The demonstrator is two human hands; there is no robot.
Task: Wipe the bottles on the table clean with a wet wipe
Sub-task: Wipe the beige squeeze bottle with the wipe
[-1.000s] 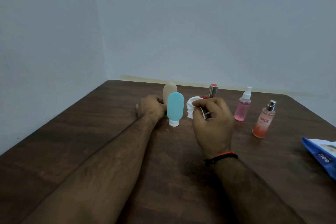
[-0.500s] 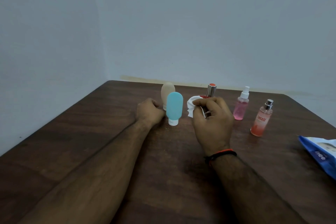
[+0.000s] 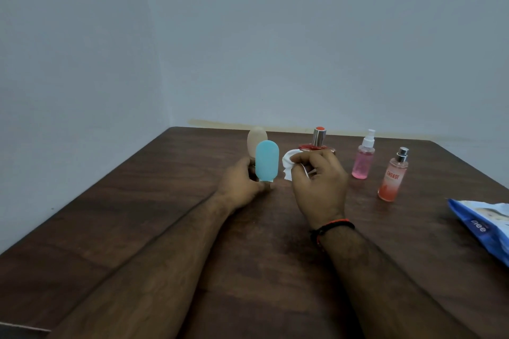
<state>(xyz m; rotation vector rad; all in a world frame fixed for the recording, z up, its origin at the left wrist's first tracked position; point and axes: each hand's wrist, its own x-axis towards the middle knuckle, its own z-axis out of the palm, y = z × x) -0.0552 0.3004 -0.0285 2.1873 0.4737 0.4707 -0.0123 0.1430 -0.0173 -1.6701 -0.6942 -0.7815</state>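
Blue wet-wipe pack (image 3: 484, 224) is cut off at the right edge of the frame, its white lettering reading "mee". A red perfume bottle (image 3: 318, 143) at centre is mostly hidden behind the right hand (image 3: 321, 186), which pinches a crumpled white wet wipe (image 3: 289, 164) in curled fingers. "ENGAGE" shows on the orange spray bottle (image 3: 392, 176), right of a pink spray bottle (image 3: 363, 158). Left of centre, the left hand (image 3: 241, 183) grips the upturned teal squeeze bottle (image 3: 266, 161) near its cap, partly covering a beige bottle (image 3: 256, 137) behind it.

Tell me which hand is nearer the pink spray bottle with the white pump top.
Right. The right hand, holding a crumpled white wet wipe, sits just left of the pink spray bottle. The left hand is farther left, gripping the base of the upside-down light blue squeeze bottle.
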